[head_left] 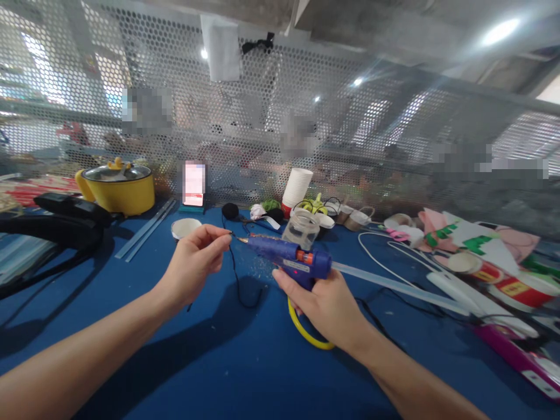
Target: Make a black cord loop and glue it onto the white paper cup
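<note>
My left hand (pixel 202 249) pinches the end of a thin black cord (pixel 236 274), which hangs down and curls on the blue table. In my right hand (pixel 326 303) is a blue hot glue gun (pixel 280 252), gripped by its handle, with a long clear glue stick (pixel 394 284) out of its back. Its metal nozzle points left, close to the cord end at my left fingertips; I cannot tell whether they touch. A yellow ring (pixel 301 332) shows below the gun, partly behind my right hand. Just beyond the gun stands a clear plastic jar (pixel 301 228).
At the left are a yellow pot (pixel 126 192) and two loose glue sticks (pixel 146 228). Along the back stand a lit phone (pixel 193 184), a black yarn ball (pixel 230 210) and stacked white cups (pixel 297 186). A purple power strip (pixel 516 359) and paper cups (pixel 520 283) lie right.
</note>
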Demonstrator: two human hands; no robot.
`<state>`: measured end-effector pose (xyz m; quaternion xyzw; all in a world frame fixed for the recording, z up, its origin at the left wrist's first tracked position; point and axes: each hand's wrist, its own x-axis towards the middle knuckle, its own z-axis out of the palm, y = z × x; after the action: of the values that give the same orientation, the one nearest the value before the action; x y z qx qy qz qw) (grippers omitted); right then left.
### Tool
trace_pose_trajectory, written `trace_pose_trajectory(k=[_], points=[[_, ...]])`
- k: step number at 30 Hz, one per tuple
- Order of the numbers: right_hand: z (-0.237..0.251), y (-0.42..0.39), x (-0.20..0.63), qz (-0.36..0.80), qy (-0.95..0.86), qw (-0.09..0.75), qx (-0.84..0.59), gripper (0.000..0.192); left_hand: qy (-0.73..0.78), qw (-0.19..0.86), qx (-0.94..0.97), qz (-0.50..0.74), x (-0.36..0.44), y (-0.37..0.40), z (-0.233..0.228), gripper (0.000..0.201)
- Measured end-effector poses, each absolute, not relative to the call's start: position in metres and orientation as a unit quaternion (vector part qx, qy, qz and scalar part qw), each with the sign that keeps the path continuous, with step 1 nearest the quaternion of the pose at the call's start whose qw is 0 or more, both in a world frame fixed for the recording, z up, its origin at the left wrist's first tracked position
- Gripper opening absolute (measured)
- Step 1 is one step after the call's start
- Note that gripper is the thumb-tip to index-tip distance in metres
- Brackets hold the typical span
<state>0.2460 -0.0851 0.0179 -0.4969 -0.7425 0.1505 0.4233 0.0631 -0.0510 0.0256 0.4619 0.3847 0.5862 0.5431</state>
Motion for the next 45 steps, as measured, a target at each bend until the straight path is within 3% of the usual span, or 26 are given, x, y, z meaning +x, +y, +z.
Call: trace_pose_trajectory(k=[30, 35, 40, 45], points=[[0.025, -0.087, 0.246, 0.321, -0.676, 0.412, -0.520, 0.027, 0.371, 0.559, 0.467, 0.576, 0.061, -0.052, 0.023, 0.011], [0.034, -0.088, 0.249, 0.407, -0.681, 0.365, -0.487, 0.027, 0.370, 0.556, 0.465, 0.581, 0.061, -0.052, 0.025, 0.012], [0.048, -0.082, 0.262, 0.424, -0.638, 0.465, -0.444, 0.021, 0.375, 0.559, 0.459, 0.580, 0.062, -0.053, 0.026, 0.013], [0.058, -0.052, 0.290, 0.351, -0.566, 0.569, -0.483, 0.024, 0.370, 0.559, 0.468, 0.575, 0.062, -0.054, 0.028, 0.012]])
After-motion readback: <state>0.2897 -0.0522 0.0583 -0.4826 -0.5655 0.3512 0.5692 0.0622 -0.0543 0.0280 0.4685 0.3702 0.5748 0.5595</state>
